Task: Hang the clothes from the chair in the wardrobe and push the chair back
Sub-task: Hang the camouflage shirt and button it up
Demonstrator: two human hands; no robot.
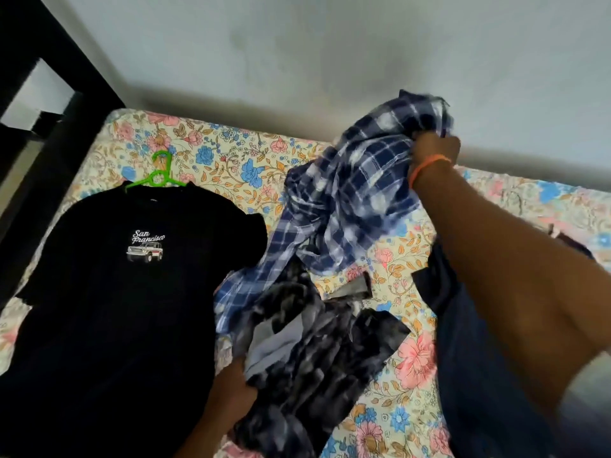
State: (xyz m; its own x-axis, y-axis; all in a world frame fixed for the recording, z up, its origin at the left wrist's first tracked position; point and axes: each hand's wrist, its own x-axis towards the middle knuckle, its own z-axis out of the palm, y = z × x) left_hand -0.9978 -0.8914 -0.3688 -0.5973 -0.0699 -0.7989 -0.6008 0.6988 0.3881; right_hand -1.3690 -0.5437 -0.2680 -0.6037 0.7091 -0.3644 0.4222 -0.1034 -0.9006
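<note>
Task is sitting at an early-middle stage, by my read: one black T-shirt (112, 292) with a "San Francisco" car print is already lying flat on the bed (231, 160) with a green plastic hanger (158, 175) threaded through its neck, hook sticking out above the collar, but nothing is hanging in a wardrobe yet, and neither wardrobe nor chair is showing in view. The right hand (434, 148), wearing an orange wristband (426, 168), is gripping the blue-and-white plaid shirt (347, 193) by a bunched upper part and holding it up off the bed, the rest trailing down limp and crumpled. The left hand (231, 388) is pinching the edge of a dark grey mottled garment (314, 358) piled near the bed's front edge; fingers partly hidden under the cloth. A dark navy garment (469, 358) is lying under the right arm. Fabrics are looking soft and thin; the bedsheet is a floral cotton-type print. Still left, I judge: hangering the remaining clothes, carrying them to the wardrobe, pushing the chair back.
</note>
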